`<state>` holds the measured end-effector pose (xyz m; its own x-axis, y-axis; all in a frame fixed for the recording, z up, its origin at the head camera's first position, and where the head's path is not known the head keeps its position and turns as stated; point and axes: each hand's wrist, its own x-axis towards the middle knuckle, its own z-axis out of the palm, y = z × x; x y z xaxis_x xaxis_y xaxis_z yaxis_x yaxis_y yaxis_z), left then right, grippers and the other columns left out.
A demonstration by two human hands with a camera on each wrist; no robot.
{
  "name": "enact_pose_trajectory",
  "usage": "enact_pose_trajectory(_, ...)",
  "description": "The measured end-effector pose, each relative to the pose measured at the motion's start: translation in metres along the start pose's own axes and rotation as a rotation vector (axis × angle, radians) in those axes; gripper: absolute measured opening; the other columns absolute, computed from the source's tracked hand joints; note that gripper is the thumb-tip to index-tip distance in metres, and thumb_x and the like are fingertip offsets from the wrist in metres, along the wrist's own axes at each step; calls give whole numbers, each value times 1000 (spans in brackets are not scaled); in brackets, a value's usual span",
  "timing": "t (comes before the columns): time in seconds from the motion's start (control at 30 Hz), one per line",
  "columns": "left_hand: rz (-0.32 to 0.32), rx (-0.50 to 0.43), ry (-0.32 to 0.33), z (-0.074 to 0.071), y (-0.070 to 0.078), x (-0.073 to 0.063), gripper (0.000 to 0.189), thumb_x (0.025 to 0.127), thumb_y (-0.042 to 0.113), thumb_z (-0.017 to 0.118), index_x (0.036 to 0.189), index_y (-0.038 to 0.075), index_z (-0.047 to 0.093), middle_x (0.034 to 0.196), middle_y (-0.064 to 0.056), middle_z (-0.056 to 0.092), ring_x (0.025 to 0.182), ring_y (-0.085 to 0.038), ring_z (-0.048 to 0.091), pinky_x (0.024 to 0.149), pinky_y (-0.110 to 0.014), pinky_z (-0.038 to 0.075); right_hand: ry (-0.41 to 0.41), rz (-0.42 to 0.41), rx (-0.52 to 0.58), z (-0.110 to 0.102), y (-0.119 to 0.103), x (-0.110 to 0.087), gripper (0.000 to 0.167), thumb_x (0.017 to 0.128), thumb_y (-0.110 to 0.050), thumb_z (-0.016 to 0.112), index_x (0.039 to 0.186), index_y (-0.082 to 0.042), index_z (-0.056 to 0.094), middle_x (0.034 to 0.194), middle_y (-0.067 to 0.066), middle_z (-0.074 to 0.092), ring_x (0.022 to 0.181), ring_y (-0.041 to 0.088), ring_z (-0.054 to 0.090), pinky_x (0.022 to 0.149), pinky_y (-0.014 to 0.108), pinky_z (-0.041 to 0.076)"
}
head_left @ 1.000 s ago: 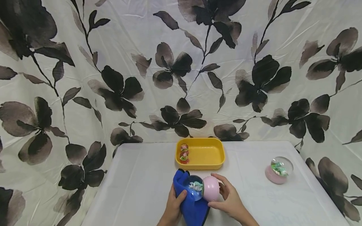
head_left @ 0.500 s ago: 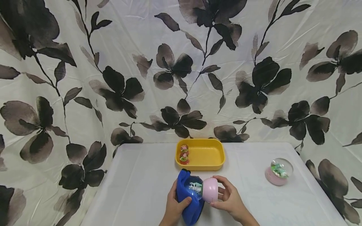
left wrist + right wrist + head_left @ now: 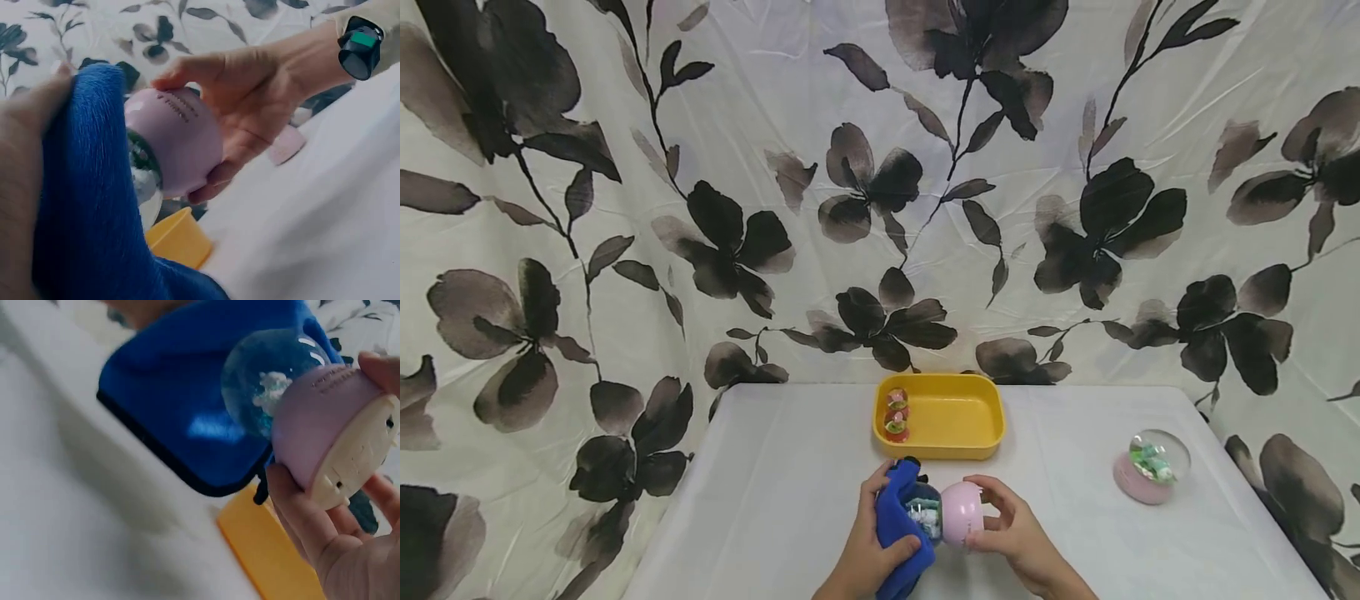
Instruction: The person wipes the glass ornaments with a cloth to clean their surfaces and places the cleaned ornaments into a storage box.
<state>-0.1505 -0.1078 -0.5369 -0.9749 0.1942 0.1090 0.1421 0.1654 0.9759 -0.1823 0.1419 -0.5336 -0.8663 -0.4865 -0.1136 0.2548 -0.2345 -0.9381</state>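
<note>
A snow globe [image 3: 961, 513] with a pink base lies on its side in the air over the front of the table, its clear dome pointing left. My right hand [image 3: 1018, 533] grips the base between thumb and fingers; the base's cream underside [image 3: 359, 456] faces the right wrist view. In my left hand [image 3: 871, 542] is a blue cloth [image 3: 898, 533] with black edging, folded round the dome's far end and covering part of it. White and green figures show inside the dome [image 3: 269, 381].
A yellow tray [image 3: 955, 450] stands behind the hands, with small red-based globe figurines [image 3: 897, 414] along its left side. Another pink-based snow globe [image 3: 1150, 468] sits at the table's right. Floral fabric [image 3: 865, 183] hangs behind the white table [image 3: 760, 467].
The blue cloth has gone from spread out beside the dome to bunched round its end. My left fingers have moved up to the cloth's top. My right hand keeps its hold on the base.
</note>
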Motion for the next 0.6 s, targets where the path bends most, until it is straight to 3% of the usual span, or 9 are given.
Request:
enact_pose_trajectory(0.1,-16,25,-47,-3,-3,-3,75,82,26,77,141,31,32,159,-4,13,134,-42,32,94,-63,40,20,31,81,0,4,-2,61,82,1,69,137,-6,43,124,15,47,102,33,59,85,45,51)
enact_pose_trajectory(0.23,-51,12,-75,-7,-6,-3,84,78,30,82,145,37,32,157,-9,21,130,-41,38,92,-63,42,-3,48,96,0,3,0,62,84,0,68,138,-3,39,125,16,47,103,33,59,85,45,51)
enact_pose_trajectory(0.4,-28,6,-50,-4,-7,2,80,76,26,83,142,34,39,144,-6,42,122,-31,47,92,-55,45,-11,31,-13,1,-2,-1,66,79,3,74,137,-2,41,123,19,44,100,36,62,83,43,53)
enact_pose_trajectory(0.6,-30,36,-53,0,-7,6,77,76,27,83,141,34,42,138,-5,49,119,-30,50,91,-55,46,-23,-101,-202,0,-7,-5,77,70,4,82,137,-4,45,130,23,37,101,35,60,77,43,56)
